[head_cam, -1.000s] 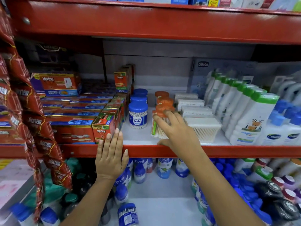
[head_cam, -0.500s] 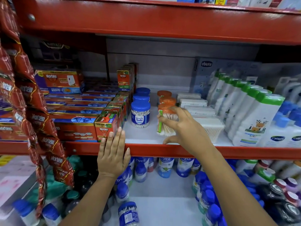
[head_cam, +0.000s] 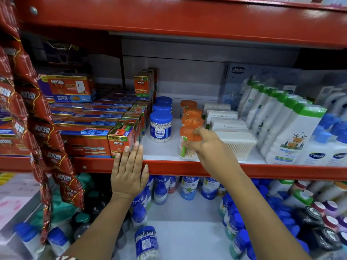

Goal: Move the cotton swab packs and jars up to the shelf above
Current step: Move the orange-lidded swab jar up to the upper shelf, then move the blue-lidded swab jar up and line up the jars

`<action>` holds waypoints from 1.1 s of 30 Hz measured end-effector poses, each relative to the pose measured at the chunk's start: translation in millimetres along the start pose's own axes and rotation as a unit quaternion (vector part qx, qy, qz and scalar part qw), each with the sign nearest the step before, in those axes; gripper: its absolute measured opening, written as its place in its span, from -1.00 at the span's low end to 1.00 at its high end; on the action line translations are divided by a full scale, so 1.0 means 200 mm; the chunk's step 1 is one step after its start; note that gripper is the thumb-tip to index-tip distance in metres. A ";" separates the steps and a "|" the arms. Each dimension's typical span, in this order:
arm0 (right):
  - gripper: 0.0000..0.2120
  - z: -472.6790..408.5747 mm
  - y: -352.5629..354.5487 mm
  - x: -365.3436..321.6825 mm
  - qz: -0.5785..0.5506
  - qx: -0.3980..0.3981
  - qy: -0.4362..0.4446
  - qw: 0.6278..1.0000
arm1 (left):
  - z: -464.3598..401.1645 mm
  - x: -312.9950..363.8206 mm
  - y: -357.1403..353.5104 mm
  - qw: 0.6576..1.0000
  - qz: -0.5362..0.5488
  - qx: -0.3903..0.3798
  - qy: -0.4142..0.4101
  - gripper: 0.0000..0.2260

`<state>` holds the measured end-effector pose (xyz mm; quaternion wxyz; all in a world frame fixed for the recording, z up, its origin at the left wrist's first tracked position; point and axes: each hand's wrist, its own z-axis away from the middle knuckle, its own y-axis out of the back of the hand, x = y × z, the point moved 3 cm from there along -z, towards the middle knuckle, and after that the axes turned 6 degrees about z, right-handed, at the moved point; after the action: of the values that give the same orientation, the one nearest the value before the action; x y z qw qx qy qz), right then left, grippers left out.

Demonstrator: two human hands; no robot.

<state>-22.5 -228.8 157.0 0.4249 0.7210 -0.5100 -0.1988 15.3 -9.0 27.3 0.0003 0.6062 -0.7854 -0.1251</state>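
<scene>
On the white upper shelf [head_cam: 161, 151] stand a row of blue-lidded cotton bud jars [head_cam: 161, 126], a row of orange-lidded swab jars [head_cam: 191, 120] and clear flat swab packs [head_cam: 237, 142]. My right hand [head_cam: 206, 145] grips the front orange-lidded jar [head_cam: 185, 141], which stands upright near the shelf's front edge. My left hand [head_cam: 129, 173] lies flat, fingers apart, against the red shelf rail, holding nothing. One more blue-lidded swab jar [head_cam: 146, 243] stands on the lower shelf.
Red Mortein boxes [head_cam: 124, 139] fill the shelf's left part, white green-capped bottles [head_cam: 293, 132] the right. Red sachet strips [head_cam: 43, 139] hang at the left. Nycil powder bottles [head_cam: 188, 186] and blue-capped bottles crowd the lower shelf. A red shelf beam [head_cam: 187, 21] runs overhead.
My right hand has set the front orange-lidded jar from tilted to upright at the shelf's front and closed around it. My left hand stays on the rail.
</scene>
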 end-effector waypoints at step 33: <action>-0.60 0.59 -1.21 -0.78 -0.297 -0.382 -0.289 0.826 | 0.02 0.00 -0.01 1.000 0.003 -0.008 0.005 -0.46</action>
<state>-31.7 -107.8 -129.7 0.4200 0.5270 -0.2535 -0.6940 16.0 -7.8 23.5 0.0095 0.6042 -0.7864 -0.1277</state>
